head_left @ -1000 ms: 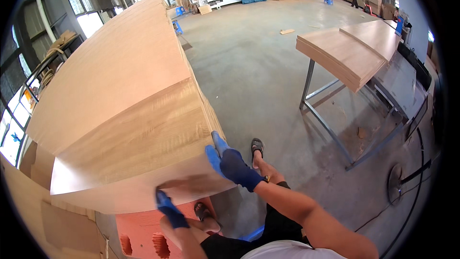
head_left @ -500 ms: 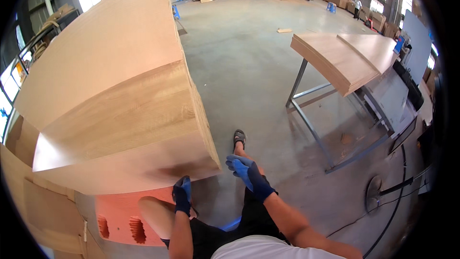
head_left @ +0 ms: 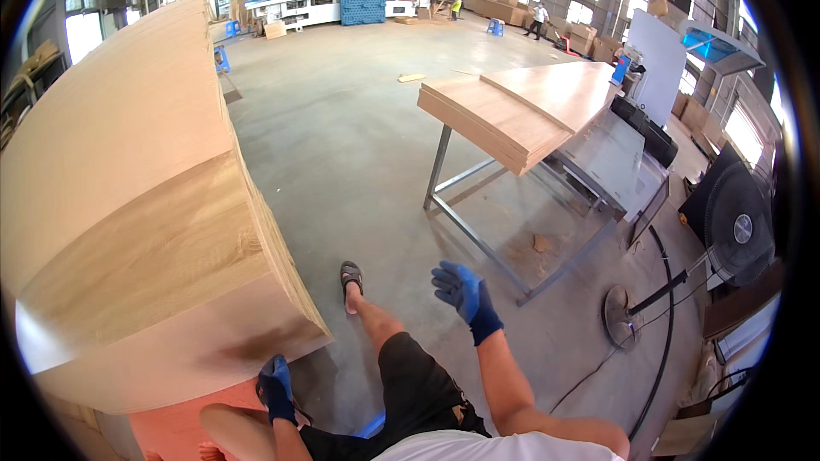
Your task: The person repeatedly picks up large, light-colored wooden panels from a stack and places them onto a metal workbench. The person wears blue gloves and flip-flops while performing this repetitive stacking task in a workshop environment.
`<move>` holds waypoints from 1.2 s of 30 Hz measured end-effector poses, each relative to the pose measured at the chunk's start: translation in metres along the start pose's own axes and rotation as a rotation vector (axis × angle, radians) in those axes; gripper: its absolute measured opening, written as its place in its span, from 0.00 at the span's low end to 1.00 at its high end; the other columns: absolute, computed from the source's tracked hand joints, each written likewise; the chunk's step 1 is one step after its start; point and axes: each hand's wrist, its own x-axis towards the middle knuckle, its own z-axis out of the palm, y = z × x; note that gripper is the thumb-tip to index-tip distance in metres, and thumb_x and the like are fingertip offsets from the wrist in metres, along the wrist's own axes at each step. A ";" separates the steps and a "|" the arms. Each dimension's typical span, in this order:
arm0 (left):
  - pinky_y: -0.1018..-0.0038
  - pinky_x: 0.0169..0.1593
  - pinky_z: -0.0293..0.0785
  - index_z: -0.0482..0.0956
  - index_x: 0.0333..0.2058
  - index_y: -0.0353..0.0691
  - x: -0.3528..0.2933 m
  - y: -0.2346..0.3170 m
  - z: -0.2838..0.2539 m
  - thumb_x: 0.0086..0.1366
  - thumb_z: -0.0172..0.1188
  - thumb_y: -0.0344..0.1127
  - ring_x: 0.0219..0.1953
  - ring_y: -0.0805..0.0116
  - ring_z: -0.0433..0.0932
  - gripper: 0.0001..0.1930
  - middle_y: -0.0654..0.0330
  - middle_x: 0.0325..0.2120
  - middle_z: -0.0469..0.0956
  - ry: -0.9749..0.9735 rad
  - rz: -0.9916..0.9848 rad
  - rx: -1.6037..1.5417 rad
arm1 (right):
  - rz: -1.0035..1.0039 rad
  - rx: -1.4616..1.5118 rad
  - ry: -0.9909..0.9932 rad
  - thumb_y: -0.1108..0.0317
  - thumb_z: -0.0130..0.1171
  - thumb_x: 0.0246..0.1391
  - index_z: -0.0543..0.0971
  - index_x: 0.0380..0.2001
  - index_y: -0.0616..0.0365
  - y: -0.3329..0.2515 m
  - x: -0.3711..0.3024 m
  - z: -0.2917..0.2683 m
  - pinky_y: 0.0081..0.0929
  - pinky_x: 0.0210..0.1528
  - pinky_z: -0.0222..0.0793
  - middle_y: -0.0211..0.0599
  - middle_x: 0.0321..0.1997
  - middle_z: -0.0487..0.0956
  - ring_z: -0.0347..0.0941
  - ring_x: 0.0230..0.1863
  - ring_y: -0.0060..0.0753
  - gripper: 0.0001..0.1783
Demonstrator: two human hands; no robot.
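My right hand (head_left: pixel 464 292), in a blue work glove, is held out over the floor with its fingers stretched and apart, holding nothing. Low beside the near edge of a large stack of wood panels (head_left: pixel 162 248) is my gloved left hand (head_left: pixel 276 382). Its fingers are loosely bent, with nothing visible in them; whether they touch the stack I cannot tell. The top panel has a wood-grain band between paler parts. An orange-red support (head_left: pixel 171 427) with holes shows under the stack. Ahead to the right, thinner panels (head_left: pixel 504 115) lie on a metal-framed table (head_left: pixel 478 243).
A black floor fan (head_left: pixel 739 226) stands at the right, its round base (head_left: pixel 622 316) near a cable and a black hose (head_left: pixel 669 333). Behind the table sits a grey machine (head_left: pixel 611 154). Far off are a long white machine (head_left: pixel 299 8) and a person (head_left: pixel 536 21).
The view has swung right, bringing the fan into sight and shifting the panels left. My right hand has spread its fingers and stands farther from the big stack.
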 end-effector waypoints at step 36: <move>0.74 0.48 0.71 0.75 0.47 0.31 -0.104 0.236 0.033 0.67 0.50 0.40 0.43 0.68 0.76 0.18 0.54 0.41 0.78 -0.815 0.056 -0.982 | -0.318 -0.194 -0.036 0.36 0.42 0.58 0.75 0.21 0.63 -0.140 -0.034 0.058 0.33 0.30 0.73 0.41 0.17 0.74 0.75 0.22 0.42 0.36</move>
